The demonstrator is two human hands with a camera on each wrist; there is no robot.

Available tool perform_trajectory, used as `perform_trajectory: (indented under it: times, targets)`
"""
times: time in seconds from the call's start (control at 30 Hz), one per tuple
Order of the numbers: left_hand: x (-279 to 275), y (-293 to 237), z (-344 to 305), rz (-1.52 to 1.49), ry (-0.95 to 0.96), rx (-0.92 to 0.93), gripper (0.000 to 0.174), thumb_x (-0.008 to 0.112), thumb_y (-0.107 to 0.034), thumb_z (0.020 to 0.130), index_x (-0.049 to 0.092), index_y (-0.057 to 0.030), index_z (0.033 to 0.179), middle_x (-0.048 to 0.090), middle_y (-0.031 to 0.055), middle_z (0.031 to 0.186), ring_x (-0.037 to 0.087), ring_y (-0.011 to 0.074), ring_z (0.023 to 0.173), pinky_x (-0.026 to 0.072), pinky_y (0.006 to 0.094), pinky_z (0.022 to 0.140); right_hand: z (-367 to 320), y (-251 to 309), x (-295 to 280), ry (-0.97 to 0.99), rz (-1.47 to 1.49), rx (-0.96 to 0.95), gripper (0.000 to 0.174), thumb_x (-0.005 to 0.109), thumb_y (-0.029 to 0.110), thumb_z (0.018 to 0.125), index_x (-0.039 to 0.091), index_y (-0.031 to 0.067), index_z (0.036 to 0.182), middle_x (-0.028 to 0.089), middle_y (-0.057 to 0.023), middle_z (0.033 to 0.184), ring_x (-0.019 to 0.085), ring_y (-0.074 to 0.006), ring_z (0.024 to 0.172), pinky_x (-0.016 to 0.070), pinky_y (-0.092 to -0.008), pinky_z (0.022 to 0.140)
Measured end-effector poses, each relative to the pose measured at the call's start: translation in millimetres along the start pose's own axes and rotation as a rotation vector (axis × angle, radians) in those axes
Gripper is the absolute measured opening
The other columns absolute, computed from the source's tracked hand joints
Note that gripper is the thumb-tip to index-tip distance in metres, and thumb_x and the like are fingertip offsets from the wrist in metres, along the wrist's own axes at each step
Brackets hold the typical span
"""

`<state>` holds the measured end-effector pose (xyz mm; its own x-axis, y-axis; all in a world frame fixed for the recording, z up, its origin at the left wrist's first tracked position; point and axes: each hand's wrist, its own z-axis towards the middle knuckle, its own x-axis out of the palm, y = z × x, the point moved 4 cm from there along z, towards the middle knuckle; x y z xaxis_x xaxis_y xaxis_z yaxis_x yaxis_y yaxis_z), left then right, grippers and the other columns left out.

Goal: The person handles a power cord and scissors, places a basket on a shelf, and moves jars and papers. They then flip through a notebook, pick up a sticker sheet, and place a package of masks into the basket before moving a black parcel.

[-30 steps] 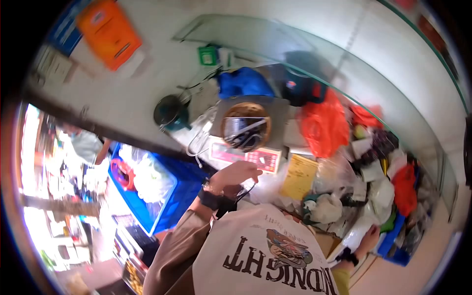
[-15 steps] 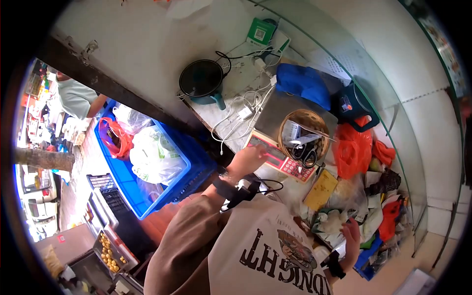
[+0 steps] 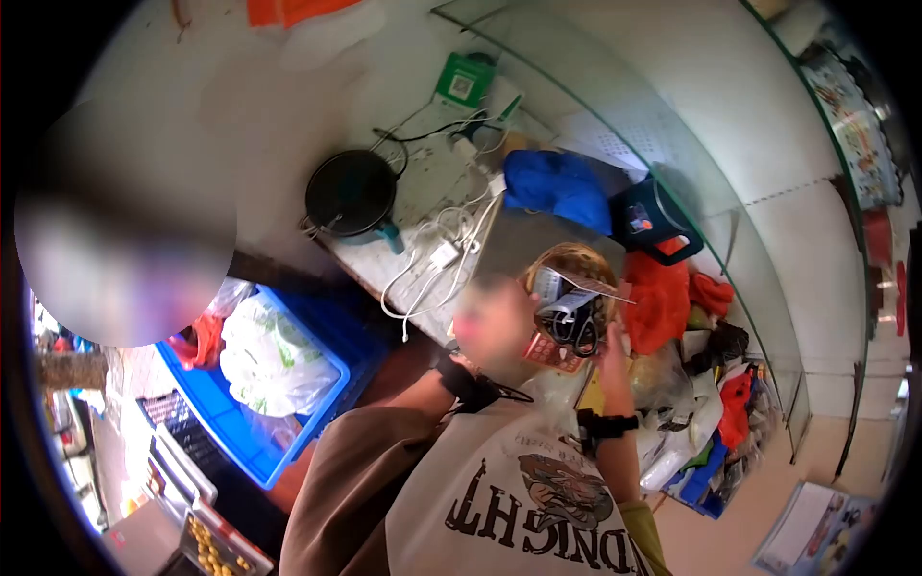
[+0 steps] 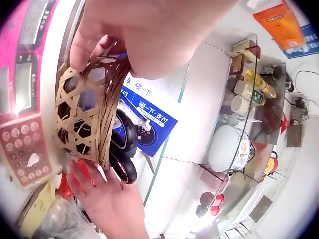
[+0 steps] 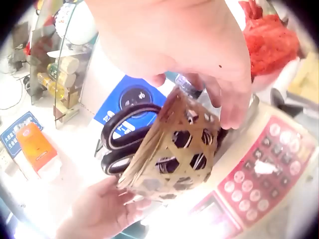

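Observation:
Between my two hands is a small woven bamboo basket (image 3: 573, 252). My left hand (image 3: 492, 322), blurred in the head view, grips one side of it. My right hand (image 3: 615, 370) holds the opposite side; in the right wrist view its fingers (image 5: 232, 107) bend over the basket wall. Black-handled scissors (image 5: 124, 144) stick out of the basket, among other items partly hidden by the weave. A blue card with white lettering (image 4: 157, 122) shows behind the basket. Right beside the basket is a weighing scale with a red-and-white keypad (image 5: 259, 172).
A dark-lidded pot (image 3: 351, 192) and white cables (image 3: 447, 252) are on the counter. Blue cloth (image 3: 557, 187), a dark bin (image 3: 658, 221) and red plastic bags (image 3: 661, 298) crowd the back. A glass panel (image 3: 615, 134) rises behind them. A blue crate (image 3: 327, 413) with bags stands left.
My right hand has come from the cluttered right side to the basket. My left hand has moved from the scale's display to the basket's other side. The head view has shifted.

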<state>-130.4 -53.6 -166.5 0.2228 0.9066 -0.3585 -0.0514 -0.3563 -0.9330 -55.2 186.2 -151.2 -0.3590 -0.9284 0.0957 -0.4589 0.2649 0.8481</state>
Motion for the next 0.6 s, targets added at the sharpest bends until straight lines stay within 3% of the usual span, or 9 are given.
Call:
perform_trajectory:
  times: [0.1, 0.17, 0.23, 0.37, 0.43, 0.47, 0.5, 0.57, 0.6]
  targets:
    - [7.3, 7.5, 9.0, -0.079, -0.041, 0.216, 0.047, 0.046, -0.027, 0.095, 0.04, 0.001, 0.133, 0.05, 0.0232, 0.116, 0.045, 0.0361, 0.105, 0.0377, 0.0406, 0.095, 13.7, -10.4, 17.7, -0.041, 0.141, -0.062, 0.044, 0.051, 0.036, 0.095, 0.046, 0.012, 0.131, 0.059, -0.0058, 0.113, 0.058, -0.0161, 0.098, 0.048, -0.0278, 0.082]
    - [-7.6, -17.8, 5.7, -0.218, 0.056, -0.059, 0.046, 0.043, -0.026, 0.096, 0.039, -0.0009, 0.135, 0.05, 0.0226, 0.124, 0.043, 0.0382, 0.105, 0.035, 0.0431, 0.097, 17.4, -14.9, 14.1, -0.061, 0.063, -0.133, 0.042, 0.052, 0.033, 0.094, 0.048, 0.0093, 0.128, 0.058, -0.0054, 0.111, 0.059, -0.0143, 0.093, 0.0492, -0.0269, 0.075]
    - [-10.3, -20.4, 2.3, 0.254, 0.047, 0.2, 0.041, 0.048, -0.025, 0.094, 0.045, -0.0005, 0.128, 0.048, 0.0238, 0.123, 0.043, 0.0388, 0.105, 0.0352, 0.0436, 0.096, 5.0, -8.3, 13.6, -0.095, -0.019, -0.198, 0.039, 0.053, 0.03, 0.093, 0.05, 0.0066, 0.125, 0.058, -0.0049, 0.109, 0.06, -0.0126, 0.089, 0.0503, -0.0261, 0.069]
    - [-8.6, -59.4, -10.4, 0.149, -0.117, 0.252, 0.038, 0.051, -0.024, 0.094, 0.044, -0.0001, 0.123, 0.044, 0.0228, 0.121, 0.045, 0.0346, 0.103, 0.036, 0.0423, 0.094, -43.6, 29.8, 15.8, -0.01, -0.168, -0.419, 0.043, 0.051, 0.025, 0.094, 0.045, 0.0052, 0.131, 0.055, -0.0061, 0.116, 0.057, -0.0113, 0.095, 0.0492, -0.0259, 0.077]
    - [-10.2, -94.7, -18.0, -0.477, -0.032, 0.05, 0.04, 0.05, -0.026, 0.096, 0.035, -0.0007, 0.124, 0.04, 0.0192, 0.12, 0.046, 0.0254, 0.103, 0.0375, 0.0366, 0.092, -56.3, 43.7, 12.6, 0.117, 0.217, -0.299, 0.046, 0.049, 0.026, 0.096, 0.04, 0.0059, 0.136, 0.052, -0.0052, 0.121, 0.056, -0.0105, 0.095, 0.0487, -0.0258, 0.078]
    - [-17.9, -133.2, -23.8, -0.638, 0.123, 0.037, 0.045, 0.048, -0.027, 0.097, 0.024, -0.0025, 0.126, 0.04, 0.0151, 0.12, 0.044, 0.0197, 0.107, 0.0375, 0.0329, 0.093, -78.0, 59.5, 8.4, 0.029, -0.21, -0.534, 0.05, 0.047, 0.027, 0.097, 0.033, 0.0059, 0.14, 0.051, -0.004, 0.124, 0.056, -0.0102, 0.094, 0.0481, -0.0248, 0.076]
    - [-14.2, -142.5, -24.9, -0.697, 0.194, -0.047, 0.047, 0.042, -0.029, 0.099, 0.024, -0.0049, 0.135, 0.032, 0.0114, 0.134, 0.037, 0.021, 0.123, 0.0335, 0.035, 0.102, -93.2, 72.2, 5.5, 0.004, -0.194, -0.549, 0.05, 0.047, 0.027, 0.097, 0.033, 0.0059, 0.14, 0.051, -0.004, 0.124, 0.056, -0.0102, 0.094, 0.0481, -0.0248, 0.076]
    - [-8.2, -160.4, -22.0, -0.802, 0.271, -0.138, 0.051, 0.043, -0.037, 0.097, 0.027, -0.0052, 0.134, 0.036, 0.0118, 0.134, 0.044, 0.0223, 0.12, 0.041, 0.038, 0.097, -111.1, 84.7, -5.0, 0.022, 0.151, -0.376, 0.051, 0.044, 0.029, 0.098, 0.028, 0.0058, 0.141, 0.05, -0.004, 0.123, 0.056, -0.0117, 0.096, 0.0478, -0.0245, 0.074]
    - [-5.5, -171.9, -17.6, -0.855, 0.312, -0.143, 0.053, 0.044, -0.04, 0.096, 0.029, -0.0059, 0.134, 0.04, 0.0114, 0.132, 0.046, 0.0226, 0.118, 0.0433, 0.0395, 0.095, -117.5, 88.6, -20.6, 0.092, 0.09, -0.443, 0.049, 0.045, 0.03, 0.098, 0.03, 0.0065, 0.138, 0.052, -0.0038, 0.118, 0.054, -0.0127, 0.101, 0.0469, -0.027, 0.079]
